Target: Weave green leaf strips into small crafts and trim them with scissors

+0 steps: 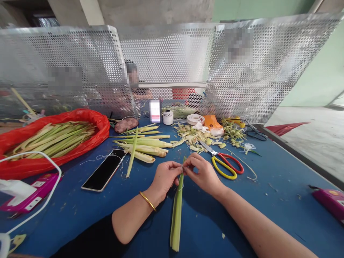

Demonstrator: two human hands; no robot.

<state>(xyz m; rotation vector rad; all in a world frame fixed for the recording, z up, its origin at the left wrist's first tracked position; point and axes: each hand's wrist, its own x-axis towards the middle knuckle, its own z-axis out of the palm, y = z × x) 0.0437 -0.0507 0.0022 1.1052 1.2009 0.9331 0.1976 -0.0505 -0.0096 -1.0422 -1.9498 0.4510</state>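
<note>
Stalk (176, 215) with its far end between left hand (165, 177) and right hand (203, 173).

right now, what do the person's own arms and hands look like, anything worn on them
Both hands are ungloved. The left hand has a slim, smooth, gold-coloured bangle at the wrist, and a black sleeve covers part of that forearm. The right hand has no jewellery in view, and its forearm is bare as far as the picture shows.
</note>
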